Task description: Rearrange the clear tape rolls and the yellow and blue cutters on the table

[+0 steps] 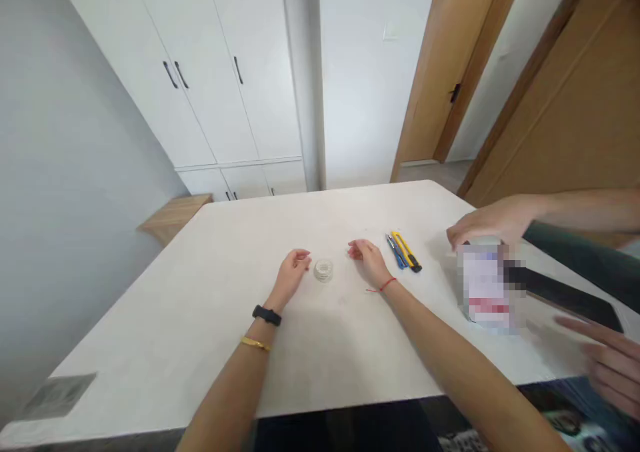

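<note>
My left hand (293, 277) rests on the white tabletop with its fingers loosely curled, holding nothing. My right hand (369, 262) lies a short way to its right, also holding nothing. Between them sits a small transparent round object (323, 270), possibly a roll of clear tape, touched by neither hand. Beyond my right hand lie a yellow utility knife (407, 252) and a blue pen-like tool (397, 252), side by side. A co-worker's hand (493, 222) reaches over a blurred box (484, 285), and their other hand (607, 365) is at the right edge.
The white table (225, 252) has a near edge just past my forearms. A flat black object (565, 293) lies beside the box under a dark sleeve (585, 255). White cabinets (210, 92) and a wooden door (560, 99) stand beyond the table.
</note>
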`<state>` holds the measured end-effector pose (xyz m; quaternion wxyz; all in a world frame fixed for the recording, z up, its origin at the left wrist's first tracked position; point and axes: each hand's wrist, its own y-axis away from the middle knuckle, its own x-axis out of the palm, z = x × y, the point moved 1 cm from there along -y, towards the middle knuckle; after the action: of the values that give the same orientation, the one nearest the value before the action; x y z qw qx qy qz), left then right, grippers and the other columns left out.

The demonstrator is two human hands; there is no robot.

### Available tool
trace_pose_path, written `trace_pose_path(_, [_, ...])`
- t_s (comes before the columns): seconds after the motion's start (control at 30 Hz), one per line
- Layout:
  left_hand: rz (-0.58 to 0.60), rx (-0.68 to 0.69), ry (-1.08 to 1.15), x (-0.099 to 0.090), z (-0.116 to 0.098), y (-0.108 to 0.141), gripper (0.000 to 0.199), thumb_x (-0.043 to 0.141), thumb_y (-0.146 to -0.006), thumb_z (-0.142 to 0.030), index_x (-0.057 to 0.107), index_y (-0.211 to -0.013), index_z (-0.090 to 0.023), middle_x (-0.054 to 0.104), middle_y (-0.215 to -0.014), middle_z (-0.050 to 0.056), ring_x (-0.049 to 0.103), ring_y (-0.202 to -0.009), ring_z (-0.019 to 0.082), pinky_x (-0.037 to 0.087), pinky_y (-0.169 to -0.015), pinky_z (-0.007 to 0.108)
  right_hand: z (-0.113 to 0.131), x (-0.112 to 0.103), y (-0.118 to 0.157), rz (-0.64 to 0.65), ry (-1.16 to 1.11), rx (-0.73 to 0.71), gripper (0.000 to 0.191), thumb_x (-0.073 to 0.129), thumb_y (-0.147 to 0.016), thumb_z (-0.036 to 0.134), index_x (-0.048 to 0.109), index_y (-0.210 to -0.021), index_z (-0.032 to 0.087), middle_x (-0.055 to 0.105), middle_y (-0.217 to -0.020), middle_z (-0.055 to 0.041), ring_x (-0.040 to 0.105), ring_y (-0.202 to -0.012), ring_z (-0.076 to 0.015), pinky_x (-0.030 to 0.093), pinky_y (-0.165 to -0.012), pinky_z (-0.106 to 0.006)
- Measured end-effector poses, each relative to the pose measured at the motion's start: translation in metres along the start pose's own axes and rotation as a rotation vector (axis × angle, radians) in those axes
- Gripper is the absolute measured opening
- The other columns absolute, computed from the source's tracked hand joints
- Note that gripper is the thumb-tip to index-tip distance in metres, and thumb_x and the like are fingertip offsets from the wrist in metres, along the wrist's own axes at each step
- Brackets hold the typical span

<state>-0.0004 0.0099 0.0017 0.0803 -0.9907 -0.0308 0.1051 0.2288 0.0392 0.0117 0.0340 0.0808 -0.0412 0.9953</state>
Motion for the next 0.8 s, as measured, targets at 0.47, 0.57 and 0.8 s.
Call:
trace_pose_path(0.47, [0.028,0.028,-0.035,0.0006,-0.0067,0.0042,0.036,0.064,-0.074,-0.038,0.058,-0.102,-0.016,0.063,-0.091,0.003,0.052,-0.058,0.009,0.044,-0.058,0.024,-0.0054,0.0002,-0.0038,0.004,0.02,-0.008,0.043,0.064,-0.067,0.06,0.066,-0.073,0.017,0.063,-0.064,-0.0025,0.058,-0.061,-0.0149,0.047,-0.064,-0.031])
trace_pose_path(0.57, [0.032,0.038,-0.044,0.0003,-0.0052,0.0041,0.037,0.064,-0.075,-0.038,0.058,-0.104,-0.017,0.063,-0.092,0.003,0.052,-0.057,0.008,0.045,-0.058,0.024,-0.0059,0.0003,-0.0039,0.007,0.022,-0.009,0.043,0.064,-0.067,0.06,0.066,-0.074,0.017,0.064,-0.064,-0.0027,0.058,-0.061,-0.015,0.047,-0.064,-0.031])
trace_pose_path(0.8, [0.042,0.036,-0.006,0.0015,-0.0032,0.0036,0.045,0.067,-0.074,-0.037,0.052,-0.112,-0.018,0.06,-0.095,0.002,0.053,-0.059,0.008,0.045,-0.06,0.024,-0.0058,0.0003,-0.0041,0.009,0.02,-0.006,0.044,0.065,-0.067,0.061,0.066,-0.073,0.018,0.064,-0.064,-0.0026,0.058,-0.061,-0.0148,0.047,-0.064,-0.031])
